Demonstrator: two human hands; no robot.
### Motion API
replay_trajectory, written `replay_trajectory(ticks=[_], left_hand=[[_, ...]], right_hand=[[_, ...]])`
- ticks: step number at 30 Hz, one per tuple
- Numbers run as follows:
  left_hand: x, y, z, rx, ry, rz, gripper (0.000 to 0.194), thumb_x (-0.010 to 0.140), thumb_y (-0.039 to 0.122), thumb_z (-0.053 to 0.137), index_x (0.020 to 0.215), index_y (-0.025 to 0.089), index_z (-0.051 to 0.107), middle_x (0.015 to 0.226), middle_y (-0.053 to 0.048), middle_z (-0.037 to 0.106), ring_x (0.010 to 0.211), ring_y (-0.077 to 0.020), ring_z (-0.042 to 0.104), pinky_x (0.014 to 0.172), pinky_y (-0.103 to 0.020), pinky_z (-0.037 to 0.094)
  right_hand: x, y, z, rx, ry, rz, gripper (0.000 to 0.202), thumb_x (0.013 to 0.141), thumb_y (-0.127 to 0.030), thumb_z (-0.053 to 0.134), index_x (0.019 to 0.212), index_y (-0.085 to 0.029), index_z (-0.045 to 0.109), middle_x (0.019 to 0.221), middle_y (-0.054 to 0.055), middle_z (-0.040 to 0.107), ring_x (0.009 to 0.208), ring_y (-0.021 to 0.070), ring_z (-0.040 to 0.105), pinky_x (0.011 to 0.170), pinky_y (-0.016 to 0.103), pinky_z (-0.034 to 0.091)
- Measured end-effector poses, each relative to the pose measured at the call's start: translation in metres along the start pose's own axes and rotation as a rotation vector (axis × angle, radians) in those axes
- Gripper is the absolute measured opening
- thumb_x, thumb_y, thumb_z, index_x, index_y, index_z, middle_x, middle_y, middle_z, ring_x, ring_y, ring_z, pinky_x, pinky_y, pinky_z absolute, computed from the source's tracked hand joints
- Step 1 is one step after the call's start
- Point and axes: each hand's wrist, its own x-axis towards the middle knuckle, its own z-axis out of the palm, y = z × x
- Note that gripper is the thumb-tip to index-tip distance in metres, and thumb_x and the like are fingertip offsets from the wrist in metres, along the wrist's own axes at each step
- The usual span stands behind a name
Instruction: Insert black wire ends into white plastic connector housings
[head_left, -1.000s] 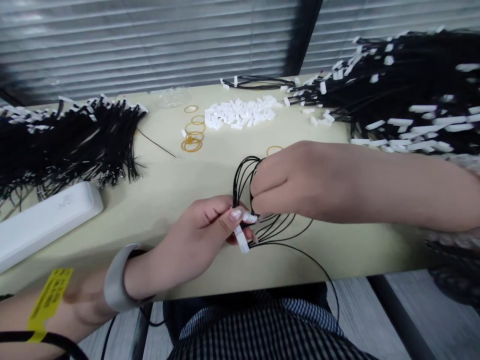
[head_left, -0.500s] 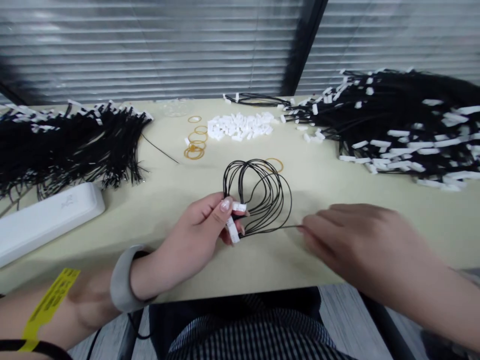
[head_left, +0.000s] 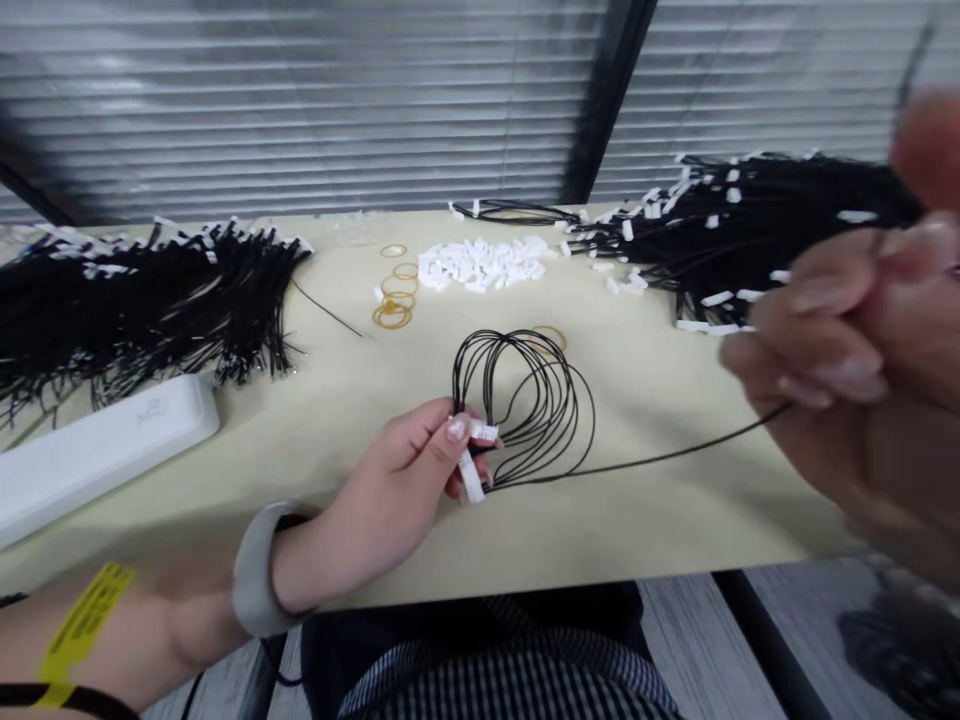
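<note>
My left hand [head_left: 416, 460] is closed, with thumb and fingers pinching a coil of thin black cable [head_left: 510, 338] low over the table. Two white label-like pieces [head_left: 472, 477] stick out at the pinch; small marks show on them. A single cable strand [head_left: 667, 458] runs from the coil up to my right hand [head_left: 847, 330], which is raised at the right and partly blurred. Its fingers are curled round the strand, and a blurred dark end shows above them. Just behind the coil lies a yellow rubber band [head_left: 551, 338].
White small pieces [head_left: 480, 265] lie heaped at mid-table beside several rubber bands [head_left: 394, 315]. Bundles of black cables lie at the left [head_left: 150, 300] and right [head_left: 795, 215]. A long white case [head_left: 112, 450] sits at left. Window blinds [head_left: 337, 100] stand behind the table.
My right hand has risen and moved right, toward the camera, drawing out a longer stretch of the cable strand. My left hand still pinches the coil in nearly the same place.
</note>
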Motion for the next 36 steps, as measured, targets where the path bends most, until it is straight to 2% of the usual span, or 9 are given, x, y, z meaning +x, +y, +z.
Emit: replay_trajectory(ticks=[2, 5, 6, 7, 9, 13, 19, 28, 36], left_hand=[[-0.001, 0.0, 0.0, 0.046, -0.018, 0.016, 0.029, 0.087, 0.041, 0.044, 0.077, 0.016, 0.054, 0.064, 0.001, 0.057, 0.058, -0.0087, 0.051, 0.055, -0.019, 0.042], [0.0, 0.0, 0.001, 0.094, -0.034, 0.053, 0.028, 0.088, 0.039, 0.043, 0.076, 0.016, 0.054, 0.065, 0.001, 0.057, 0.059, -0.0096, 0.051, 0.055, -0.02, 0.042], [0.0, 0.0, 0.001, 0.099, -0.04, 0.056, 0.028, 0.088, 0.039, 0.042, 0.075, 0.016, 0.053, 0.064, 0.001, 0.057, 0.059, -0.0098, 0.051, 0.055, -0.02, 0.042], [0.0, 0.0, 0.001, 0.106, -0.045, 0.057, 0.028, 0.088, 0.039, 0.042, 0.075, 0.016, 0.053, 0.064, 0.001, 0.056, 0.058, -0.0098, 0.05, 0.054, -0.02, 0.041], [-0.001, 0.001, 0.001, 0.133, -0.061, 0.051, 0.029, 0.089, 0.038, 0.041, 0.074, 0.017, 0.052, 0.063, 0.001, 0.055, 0.056, -0.0096, 0.048, 0.052, -0.02, 0.039], [-0.003, 0.003, 0.0, 0.203, -0.083, 0.066, 0.029, 0.09, 0.037, 0.039, 0.073, 0.017, 0.052, 0.064, 0.001, 0.056, 0.058, -0.0106, 0.049, 0.055, -0.021, 0.04], [-0.004, 0.003, 0.0, 0.262, -0.088, 0.065, 0.03, 0.09, 0.036, 0.036, 0.073, 0.017, 0.051, 0.065, 0.001, 0.056, 0.059, -0.0109, 0.049, 0.055, -0.021, 0.039], [-0.005, 0.001, -0.002, 0.32, -0.139, 0.08, 0.031, 0.091, 0.036, 0.034, 0.073, 0.017, 0.05, 0.065, 0.001, 0.054, 0.059, -0.0105, 0.046, 0.054, -0.021, 0.037], [-0.005, 0.004, -0.002, 0.336, -0.157, 0.127, 0.03, 0.092, 0.03, 0.034, 0.07, 0.017, 0.05, 0.065, 0.001, 0.054, 0.058, -0.0098, 0.047, 0.054, -0.02, 0.036]], right_hand=[[0.008, -0.009, 0.005, 0.206, -0.112, 0.074, 0.045, 0.084, -0.02, 0.048, 0.126, -0.035, 0.037, 0.078, -0.001, 0.056, 0.069, 0.0133, 0.057, 0.046, 0.023, 0.039], [0.014, -0.014, 0.012, 0.167, -0.458, -0.012, 0.012, 0.081, -0.019, 0.053, 0.091, -0.024, 0.058, 0.065, -0.004, 0.057, 0.058, 0.008, 0.052, 0.048, 0.019, 0.04], [0.016, -0.014, 0.014, 0.113, -0.553, -0.065, 0.007, 0.082, -0.02, 0.053, 0.08, -0.021, 0.059, 0.063, -0.005, 0.056, 0.055, 0.0061, 0.05, 0.048, 0.018, 0.038], [0.017, -0.013, 0.016, 0.061, -0.627, -0.1, 0.011, 0.083, -0.021, 0.053, 0.073, -0.02, 0.058, 0.06, -0.005, 0.054, 0.053, 0.0049, 0.046, 0.047, 0.017, 0.036], [0.019, -0.012, 0.019, -0.011, -0.703, -0.113, 0.016, 0.082, -0.022, 0.054, 0.067, -0.018, 0.056, 0.054, -0.006, 0.048, 0.048, 0.0037, 0.039, 0.044, 0.017, 0.032], [0.024, -0.01, 0.018, -0.065, -0.734, -0.032, 0.021, 0.081, -0.026, 0.054, 0.062, -0.017, 0.051, 0.048, -0.007, 0.039, 0.044, 0.0047, 0.032, 0.039, 0.018, 0.026], [0.031, -0.007, 0.007, -0.031, -0.716, 0.054, 0.024, 0.078, -0.025, 0.055, 0.056, -0.018, 0.051, 0.047, -0.005, 0.039, 0.042, 0.006, 0.032, 0.034, 0.018, 0.025], [0.032, -0.009, 0.009, -0.045, -0.688, 0.075, 0.025, 0.075, -0.023, 0.056, 0.051, -0.017, 0.049, 0.045, -0.005, 0.037, 0.041, 0.0054, 0.031, 0.034, 0.017, 0.023], [0.034, -0.007, 0.01, -0.084, -0.732, 0.047, 0.022, 0.074, -0.023, 0.056, 0.054, -0.018, 0.052, 0.045, -0.005, 0.037, 0.041, 0.0049, 0.031, 0.034, 0.017, 0.023]])
